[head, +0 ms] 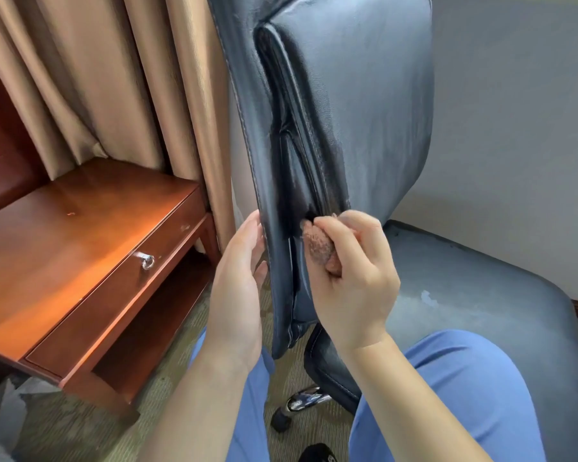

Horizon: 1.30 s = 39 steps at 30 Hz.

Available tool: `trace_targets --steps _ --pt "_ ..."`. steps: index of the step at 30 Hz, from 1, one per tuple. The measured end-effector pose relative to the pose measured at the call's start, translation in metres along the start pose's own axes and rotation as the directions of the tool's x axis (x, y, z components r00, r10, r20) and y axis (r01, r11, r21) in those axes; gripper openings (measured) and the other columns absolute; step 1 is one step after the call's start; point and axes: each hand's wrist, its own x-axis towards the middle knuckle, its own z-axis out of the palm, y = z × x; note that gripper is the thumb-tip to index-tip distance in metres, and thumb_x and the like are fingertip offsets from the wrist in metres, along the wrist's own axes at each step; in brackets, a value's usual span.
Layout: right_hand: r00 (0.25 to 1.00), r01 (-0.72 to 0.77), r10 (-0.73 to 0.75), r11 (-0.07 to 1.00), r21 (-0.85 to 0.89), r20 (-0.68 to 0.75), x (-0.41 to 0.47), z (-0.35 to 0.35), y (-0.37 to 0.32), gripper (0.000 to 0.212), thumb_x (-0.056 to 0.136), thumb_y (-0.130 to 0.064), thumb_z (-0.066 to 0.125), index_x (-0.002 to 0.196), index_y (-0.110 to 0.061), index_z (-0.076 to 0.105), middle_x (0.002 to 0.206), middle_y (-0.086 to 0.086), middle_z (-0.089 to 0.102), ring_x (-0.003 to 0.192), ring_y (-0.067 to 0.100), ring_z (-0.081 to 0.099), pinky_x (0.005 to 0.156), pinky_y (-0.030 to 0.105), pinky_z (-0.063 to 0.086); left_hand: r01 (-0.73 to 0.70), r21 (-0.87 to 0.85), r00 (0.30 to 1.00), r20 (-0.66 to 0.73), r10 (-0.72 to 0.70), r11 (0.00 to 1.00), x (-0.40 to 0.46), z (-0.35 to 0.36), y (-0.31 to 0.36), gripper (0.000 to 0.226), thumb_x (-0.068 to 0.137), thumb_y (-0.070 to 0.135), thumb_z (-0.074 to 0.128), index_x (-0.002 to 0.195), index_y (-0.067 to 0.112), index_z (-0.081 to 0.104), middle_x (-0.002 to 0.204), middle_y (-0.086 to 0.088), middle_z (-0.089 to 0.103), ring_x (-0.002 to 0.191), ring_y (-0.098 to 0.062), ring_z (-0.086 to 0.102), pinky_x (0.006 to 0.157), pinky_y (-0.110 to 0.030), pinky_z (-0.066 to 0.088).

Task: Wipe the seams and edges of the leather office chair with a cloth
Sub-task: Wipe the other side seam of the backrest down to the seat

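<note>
Black leather covered the office chair [357, 105], whose backrest stood upright at the centre. The right hand [351, 275] clenched a bunched brown cloth [319, 250] against the seam low on the backrest. The left hand [237, 281] lay with relaxed fingers along the backrest's left edge, beside a wooden side table [80, 235].

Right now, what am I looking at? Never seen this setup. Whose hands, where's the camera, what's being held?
There is no robot: a person wears one wide-angle camera on the head, looking down at their own hands. The right hand grips a bunched pinkish-brown cloth and presses it into the side seam of a black leather office chair. The left hand steadies the outer edge of the chair's back. On the left stand a wooden side table with a drawer and beige curtains. The blue at the bottom is the person's trousers.
</note>
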Motion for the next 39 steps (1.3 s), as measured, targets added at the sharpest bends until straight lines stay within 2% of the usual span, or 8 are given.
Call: trace_targets --steps 6,11,15,18,26,29,36,39 --pt "1.000 0.017 -0.017 1.000 -0.021 -0.009 -0.006 -0.002 0.006 0.015 0.089 -0.018 0.061 0.085 -0.008 0.072 0.090 0.003 0.066 0.074 0.023 0.062 0.059 0.029 0.049 -0.027 -0.009 0.999 0.025 0.027 1.000 0.002 0.004 -0.002 0.053 0.088 0.048 0.041 0.135 0.029 0.055 0.136 0.010 0.058 0.131 -0.009 0.048 0.114 -0.043 0.030" --pt "0.994 -0.103 0.105 0.992 -0.073 0.018 -0.044 -0.003 0.021 0.006 0.079 -0.012 0.065 0.081 -0.010 0.071 0.089 0.001 0.066 0.075 0.018 0.061 0.054 0.029 0.048 -0.032 -0.011 0.999 0.019 0.032 0.999 0.002 0.000 -0.005 0.054 0.088 0.048 0.041 0.136 0.028 0.054 0.138 0.010 0.056 0.132 -0.009 0.046 0.115 -0.043 0.029" --pt "0.990 -0.125 0.125 0.992 0.011 -0.069 -0.017 -0.001 0.005 0.005 0.079 -0.010 0.069 0.082 -0.008 0.071 0.087 0.003 0.065 0.075 0.018 0.061 0.060 0.022 0.046 -0.045 -0.008 0.999 -0.003 0.045 0.999 0.001 0.001 -0.008 0.046 0.096 0.041 0.039 0.137 0.025 0.053 0.137 0.009 0.057 0.131 -0.007 0.047 0.114 -0.041 0.031" --pt "0.988 -0.107 0.111 0.993 0.045 -0.107 0.014 0.004 -0.008 0.007 0.079 -0.010 0.070 0.085 -0.006 0.070 0.088 0.004 0.066 0.077 0.019 0.062 0.063 0.023 0.046 -0.031 -0.015 0.999 -0.019 0.031 0.999 0.002 0.003 -0.006 0.049 0.092 0.043 0.040 0.136 0.027 0.053 0.136 0.011 0.057 0.130 -0.006 0.048 0.114 -0.040 0.031" --pt "0.987 -0.160 0.159 0.987 -0.027 -0.019 -0.035 0.001 0.016 0.001 0.075 -0.008 0.068 0.075 -0.007 0.068 0.084 0.002 0.065 0.071 0.022 0.061 0.056 0.027 0.046 -0.029 -0.025 0.999 -0.037 0.028 0.999 0.000 0.006 0.000 0.040 0.102 0.033 0.035 0.134 0.022 0.056 0.132 0.008 0.061 0.126 -0.007 0.052 0.113 -0.040 0.033" --pt "0.985 -0.169 0.168 0.985 -0.038 -0.024 -0.039 0.001 0.016 0.003 0.073 -0.005 0.069 0.075 -0.008 0.069 0.083 0.002 0.065 0.071 0.021 0.061 0.057 0.023 0.044 -0.043 -0.016 0.998 -0.036 0.043 0.999 0.001 0.005 -0.006 0.046 0.096 0.041 0.040 0.136 0.024 0.054 0.135 0.009 0.058 0.129 -0.005 0.049 0.114 -0.039 0.032" --pt "0.985 -0.140 0.148 0.986 0.090 -0.092 0.008 0.007 -0.004 0.011 0.077 -0.007 0.072 0.088 -0.006 0.070 0.089 0.005 0.066 0.078 0.023 0.062 0.066 0.027 0.049 -0.041 -0.017 0.998 -0.041 0.041 0.999 0.003 0.003 -0.009 0.056 0.085 0.047 0.041 0.136 0.026 0.053 0.136 0.010 0.057 0.130 -0.008 0.048 0.114 -0.042 0.031" --pt "0.976 -0.198 0.208 0.972 0.129 -0.068 -0.015 0.005 0.008 0.021 0.081 -0.017 0.069 0.100 -0.017 0.058 0.090 0.001 0.065 0.079 0.018 0.062 0.070 0.023 0.049 -0.044 -0.016 0.998 -0.055 0.043 0.999 0.003 0.003 -0.008 0.057 0.085 0.047 0.042 0.136 0.026 0.054 0.136 0.010 0.058 0.129 -0.006 0.049 0.114 -0.042 0.031"
